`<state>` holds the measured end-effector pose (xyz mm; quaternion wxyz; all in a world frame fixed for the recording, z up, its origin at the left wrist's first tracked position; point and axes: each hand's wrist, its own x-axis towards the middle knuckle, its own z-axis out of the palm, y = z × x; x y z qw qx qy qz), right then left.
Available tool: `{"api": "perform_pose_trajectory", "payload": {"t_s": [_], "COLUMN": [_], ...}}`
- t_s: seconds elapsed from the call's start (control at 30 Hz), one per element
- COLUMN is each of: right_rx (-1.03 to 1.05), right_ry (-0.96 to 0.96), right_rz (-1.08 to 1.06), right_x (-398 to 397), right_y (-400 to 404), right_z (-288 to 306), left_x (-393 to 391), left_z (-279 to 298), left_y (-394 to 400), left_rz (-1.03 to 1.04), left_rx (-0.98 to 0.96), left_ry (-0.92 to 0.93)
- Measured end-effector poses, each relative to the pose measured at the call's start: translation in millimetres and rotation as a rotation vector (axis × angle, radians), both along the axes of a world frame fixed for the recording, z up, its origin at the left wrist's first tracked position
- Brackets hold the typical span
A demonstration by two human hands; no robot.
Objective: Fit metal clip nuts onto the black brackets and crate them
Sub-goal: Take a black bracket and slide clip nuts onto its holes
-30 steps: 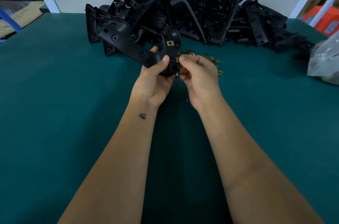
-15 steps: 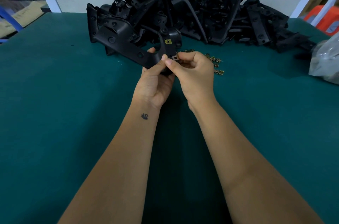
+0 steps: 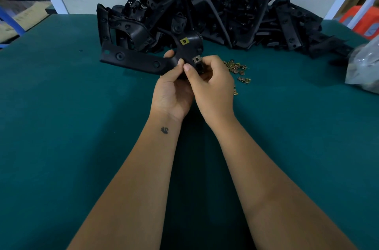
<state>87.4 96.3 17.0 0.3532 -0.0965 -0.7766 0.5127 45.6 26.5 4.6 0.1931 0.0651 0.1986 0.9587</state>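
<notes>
Held bracket: a long black moulded plastic bracket [image 3: 143, 60] with round holes along its arm is lifted above the dark green felt-covered table [image 3: 61, 126], its arm reaching toward 9 o'clock from the hands.
Left hand: the left hand [image 3: 171, 94] grips the bracket's bend from below, thumb on the near face, fingers curled behind it.
Right hand: the right hand [image 3: 213, 88] sits just at 3 o'clock of the left, thumb and curled fingers pinching at the bracket's end around a small silvery metal clip nut [image 3: 197, 58] seated on the edge.
Fitted nut: a yellow-toned square clip nut [image 3: 184, 41] already sits on the bracket's upper lobe, at 12 o'clock of the silvery one.
Loose nuts: a scatter of small brass-coloured clip nuts [image 3: 238, 69] lies on the table at 3 o'clock of the right hand, near it.
Bracket pile: a heap of black brackets [image 3: 225, 12] is stacked at 12 o'clock along the far table edge against a pale wall.
Bag: a grey translucent plastic bag [image 3: 365, 65] rests at the table's 3 o'clock edge.
</notes>
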Motion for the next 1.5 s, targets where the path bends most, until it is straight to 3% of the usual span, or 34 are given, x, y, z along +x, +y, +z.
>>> {"api": "perform_pose_trajectory", "payload": {"t_s": [0.37, 0.67, 0.97, 1.13, 1.27, 1.33, 1.5], "right_rx": [0.281, 0.252, -0.245, -0.573, -0.767, -0.809, -0.981], "right_ry": [0.055, 0.041, 0.119, 0.055, 0.008, 0.012, 0.050], "right_rz": [-0.090, -0.073, -0.091, 0.021, 0.273, 0.290, 0.222], "right_x": [4, 3, 0, -1, -1, -3, -7], "right_y": [3, 5, 9, 15, 16, 14, 21], "right_z": [1, -1, 3, 5, 5, 3, 1], "left_x": [3, 2, -9, -5, -1, 0, -8], "left_z": [3, 2, 3, 6, 6, 4, 9], "left_y": [-1, -1, -5, -1, 3, 5, 6], "left_rz": [-0.052, -0.084, 0.234, 0.223, 0.168, 0.156, 0.161], "left_rx": [-0.022, -0.031, -0.284, -0.221, -0.361, -0.445, -0.517], "left_ry": [-0.048, -0.025, -0.079, -0.129, 0.053, 0.102, 0.006]}}
